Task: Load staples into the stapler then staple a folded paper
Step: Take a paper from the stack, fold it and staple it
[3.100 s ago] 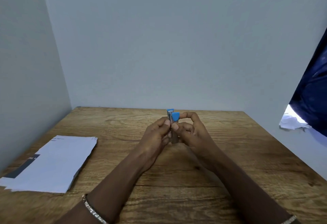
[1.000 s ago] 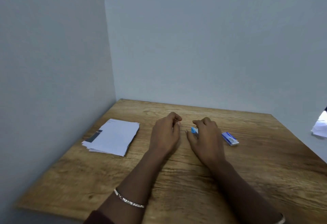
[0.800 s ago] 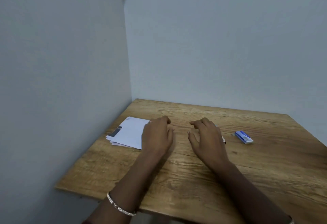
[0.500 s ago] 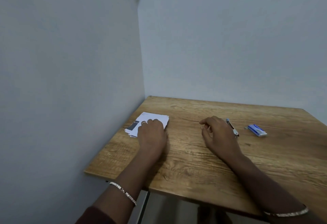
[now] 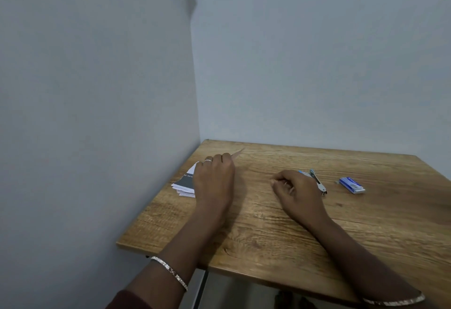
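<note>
A stack of white paper (image 5: pixel 183 185) with a dark printed patch lies at the table's left edge. My left hand (image 5: pixel 213 180) covers it, fingers curled, and a blurred corner of a sheet (image 5: pixel 238 153) sticks out past the fingertips. The small blue and silver stapler (image 5: pixel 318 182) lies on the table just behind my right hand (image 5: pixel 296 192). That hand rests on the wood with loosely curled fingers and holds nothing. A blue staple box (image 5: pixel 351 185) lies to the right of the stapler.
The wooden table (image 5: pixel 280 230) stands in a corner, with grey walls at its left and back. Its near edge drops off below my forearms. Both wrists wear thin bangles.
The stapler has gone from both hands onto the table. My left hand moved left onto the paper stack and a sheet corner now lifts. The view has swung left.
</note>
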